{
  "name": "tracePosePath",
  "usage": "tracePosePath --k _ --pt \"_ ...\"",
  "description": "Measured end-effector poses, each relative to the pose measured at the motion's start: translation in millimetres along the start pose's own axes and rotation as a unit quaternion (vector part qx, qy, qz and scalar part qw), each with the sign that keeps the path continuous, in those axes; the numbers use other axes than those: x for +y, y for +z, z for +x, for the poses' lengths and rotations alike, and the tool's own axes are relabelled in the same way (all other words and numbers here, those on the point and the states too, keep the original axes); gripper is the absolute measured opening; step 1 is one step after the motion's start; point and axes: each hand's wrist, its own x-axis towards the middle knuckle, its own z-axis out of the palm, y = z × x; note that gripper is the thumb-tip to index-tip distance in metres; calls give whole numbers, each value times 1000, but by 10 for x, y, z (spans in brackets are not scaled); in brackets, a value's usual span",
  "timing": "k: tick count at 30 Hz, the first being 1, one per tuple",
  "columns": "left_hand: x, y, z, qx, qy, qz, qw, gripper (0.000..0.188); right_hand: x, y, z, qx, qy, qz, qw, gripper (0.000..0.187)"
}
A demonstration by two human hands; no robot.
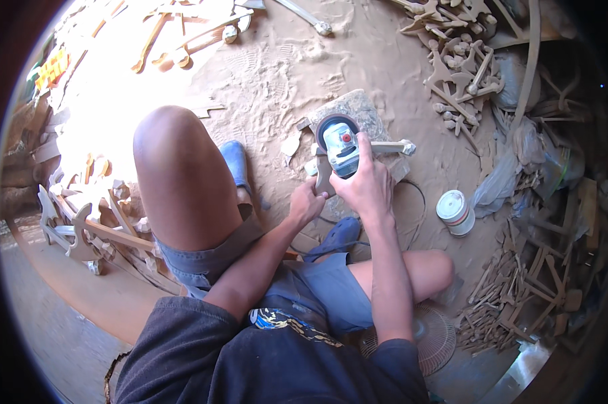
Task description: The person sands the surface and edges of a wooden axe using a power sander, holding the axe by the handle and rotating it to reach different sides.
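Observation:
My right hand (pixel 369 182) is wrapped round an angle grinder (pixel 342 145), a pale blue-white tool with a red spot and a round dark disc at its far end. Beside it, my left hand (pixel 307 202) grips a curved wooden piece (pixel 323 174) by its near end. The disc is close to the far end of this piece; whether they touch is hidden. Under the tool stands a worn pale block (pixel 366 108). A carved wooden leg (pixel 395 147) sticks out to the right of the grinder, partly covered by it.
A white tub (pixel 455 212) stands on the dusty floor to the right, near a dark cord (pixel 422 195). Carved wooden pieces (pixel 462 74) are heaped at the far right, with thin sticks (pixel 496 296) below. More wooden parts (pixel 109 232) lie left. A round fan guard (pixel 432 340) sits near my right knee.

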Motion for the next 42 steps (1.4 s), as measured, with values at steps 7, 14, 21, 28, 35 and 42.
tracePosePath --k 7,14,21,28,35,42 --pt "-93 49 41 18 14 3 1000 42 -4 60 15 1 -10 -1 1000 94" --pt "-69 64 11 29 22 20 999 41 33 78 4 9 -10 10 1000 93" --pt "30 48 0 8 -5 30 1000 41 105 72 -49 8 32 -20 999 90" --pt "15 51 20 9 -7 15 1000 39 318 105 -212 50 66 69 994 90" --pt "68 29 -13 1 -18 36 999 39 355 132 -261 37 70 119 990 84" --pt "104 21 -43 15 2 45 999 39 290 89 -248 12 104 135 985 79"
